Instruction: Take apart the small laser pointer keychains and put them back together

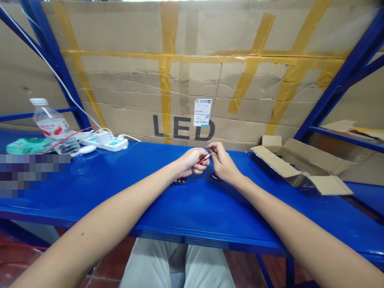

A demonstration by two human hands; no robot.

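Near the middle of the blue table, my left hand [193, 162] is closed around a slim red and silver pen-like item [204, 159], which tilts up to the right. My right hand [221, 162] pinches at the item's upper end, where a small red loop shows between the fingers. A dark purple ring-like piece [215, 176] lies on the table just below my right hand. Several dark-ended slim items [180, 181] lie side by side under my left hand, partly hidden by it.
An open cardboard box [300, 164] stands at the right. At the left are a water bottle [55, 127], a green packet [28, 146] and a white power strip [111, 143] with cables. A large cardboard sheet [192, 80] rises behind the blue table [192, 216].
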